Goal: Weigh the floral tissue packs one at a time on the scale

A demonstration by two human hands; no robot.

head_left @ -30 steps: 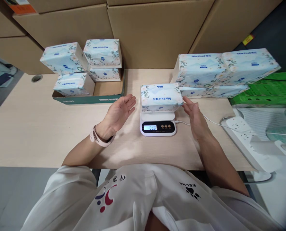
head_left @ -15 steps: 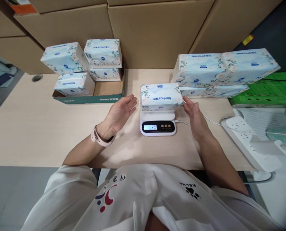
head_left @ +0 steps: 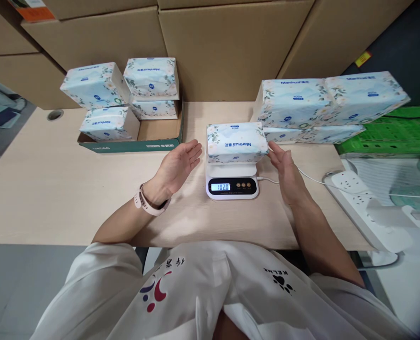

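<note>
Cardboard boxes (head_left: 231,52) wall off the far side of a pale wood-grain bench (head_left: 61,189). Near the middle of that surface stands a white scale (head_left: 232,171) with its lit display (head_left: 220,187) facing the wearer; the digits look like 1020, though any decimal point is too small to be sure of. On its platform lies one floral wrapped pack (head_left: 237,144), long axis running left to right, so its two short ends face the two hands.

Left hand (head_left: 180,165) is open, palm turned inward, fingers loosely together, just off the pack's left end with a visible gap; from it, the pack lies to the right and slightly forward. Right hand (head_left: 284,172) is open too, gripping nothing, its fingertips right at the opposite end; whether they touch the wrapper I cannot tell. From there the pack lies to the left and slightly forward. Of the two, the right hand is nearer, and the line between both sets of fingertips runs nearly along the pack's length.

Similar packs are stacked behind to the right (head_left: 291,106), and others sit at a green-sided tray (head_left: 132,146) to the left.
</note>
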